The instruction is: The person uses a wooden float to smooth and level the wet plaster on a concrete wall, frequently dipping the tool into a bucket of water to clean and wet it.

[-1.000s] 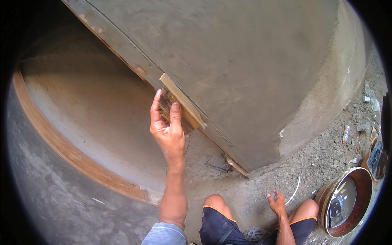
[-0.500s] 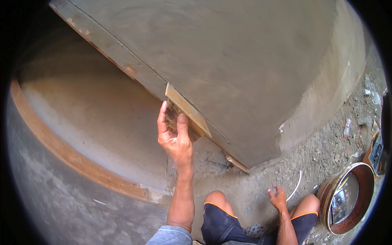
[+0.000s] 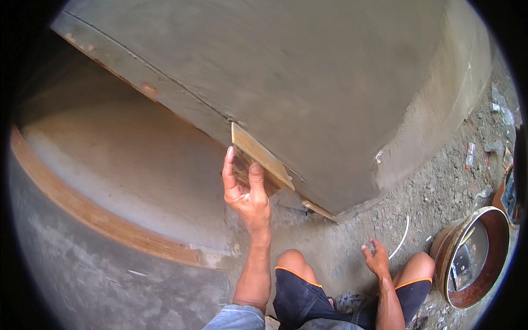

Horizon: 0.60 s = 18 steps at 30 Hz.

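My left hand [image 3: 247, 192] is closed round a small wooden float [image 3: 263, 155], thumb on one side and fingers on the other. Its tan face lies along the corner of a grey plastered wall [image 3: 324, 82], where a thin groove runs down the wall's edge strip [image 3: 148, 88]. The dark wooden back of the float shows between thumb and fingers. My right hand [image 3: 377, 258] hovers or rests by my right knee, holding nothing, its fingers loosely apart.
Left of the edge is a deep recess with a curved brown rim [image 3: 104, 220] above a dark grey curved surface [image 3: 71, 258]. A rusty round bucket [image 3: 495, 242] with liquid stands at the right. A white strip [image 3: 402, 237] and litter [image 3: 501, 113] lie on the rough ground.
My left hand has slid the float down and to the right along the wall's edge. The whole view has shifted slightly; my right hand stays by the knee.
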Tool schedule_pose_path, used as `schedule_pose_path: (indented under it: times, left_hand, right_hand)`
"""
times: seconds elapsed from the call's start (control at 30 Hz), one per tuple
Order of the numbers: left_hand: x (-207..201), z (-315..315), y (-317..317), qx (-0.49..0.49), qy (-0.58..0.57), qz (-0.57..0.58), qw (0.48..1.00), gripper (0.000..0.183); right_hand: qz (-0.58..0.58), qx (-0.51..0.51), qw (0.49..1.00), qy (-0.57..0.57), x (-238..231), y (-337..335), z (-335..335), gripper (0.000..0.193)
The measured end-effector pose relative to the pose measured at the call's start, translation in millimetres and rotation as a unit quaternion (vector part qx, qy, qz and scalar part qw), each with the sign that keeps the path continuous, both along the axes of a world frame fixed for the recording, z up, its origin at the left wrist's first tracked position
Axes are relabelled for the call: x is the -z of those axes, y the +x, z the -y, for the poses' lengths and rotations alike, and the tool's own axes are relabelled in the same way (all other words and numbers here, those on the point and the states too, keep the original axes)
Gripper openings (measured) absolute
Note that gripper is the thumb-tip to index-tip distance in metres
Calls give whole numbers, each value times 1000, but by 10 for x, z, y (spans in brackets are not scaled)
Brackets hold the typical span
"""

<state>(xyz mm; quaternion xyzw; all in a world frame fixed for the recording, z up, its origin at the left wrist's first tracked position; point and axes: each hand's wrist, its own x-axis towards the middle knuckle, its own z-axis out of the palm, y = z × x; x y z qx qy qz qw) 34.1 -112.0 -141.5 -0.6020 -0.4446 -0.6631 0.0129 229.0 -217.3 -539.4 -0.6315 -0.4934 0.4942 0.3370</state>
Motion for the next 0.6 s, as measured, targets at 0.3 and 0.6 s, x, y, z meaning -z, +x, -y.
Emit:
schedule_pose_path:
  times: [0.3, 0.6]
  left_hand:
    - [340, 0, 18, -11, -6, 15, 1000, 51]
    - [526, 29, 26, -13, -13, 28, 999, 52]
  right_hand:
    - [-23, 6, 1000, -11, -275, 54, 107, 52]
    - [-32, 6, 999, 8, -248, 9, 171, 52]
